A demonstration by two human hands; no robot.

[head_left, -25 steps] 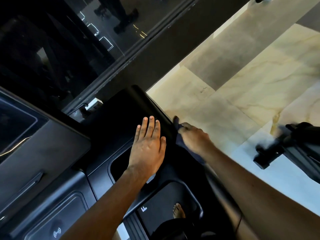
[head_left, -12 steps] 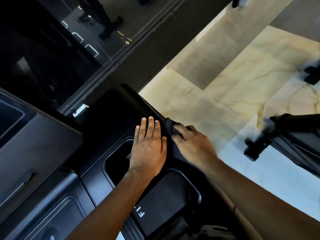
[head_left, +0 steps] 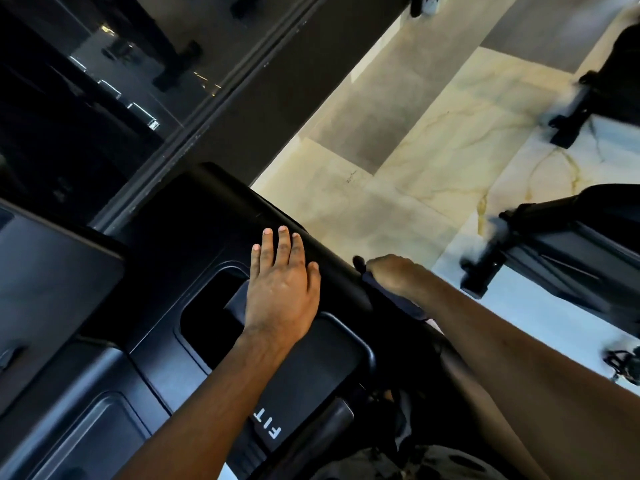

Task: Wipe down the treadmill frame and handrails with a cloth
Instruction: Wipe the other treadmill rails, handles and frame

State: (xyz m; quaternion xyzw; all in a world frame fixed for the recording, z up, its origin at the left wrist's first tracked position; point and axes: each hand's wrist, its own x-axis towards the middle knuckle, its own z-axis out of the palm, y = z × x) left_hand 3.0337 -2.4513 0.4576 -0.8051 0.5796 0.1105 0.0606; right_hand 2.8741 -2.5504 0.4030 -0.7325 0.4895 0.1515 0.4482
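While your L hand stays flat on the frame mid-picture, fingers straight and gripping nothing, your R hand is the one that moves. Half a sec ago it sat right beside the L hand, on the top face w/ the cloth under it. Now it's off to the right, apart from the L hand, rolled over the frame's outer edge next to the pale floor. Its fingers curl round the dark cloth, which is bunched between palm and edge, centre-right of the picture, mostly hidden. A sec ago the hand was at this same edge, so you're stroking back & forth. Imo that means the top face by the L hand is covered, the edge is getting its pass, and other sections aren't reached yet.
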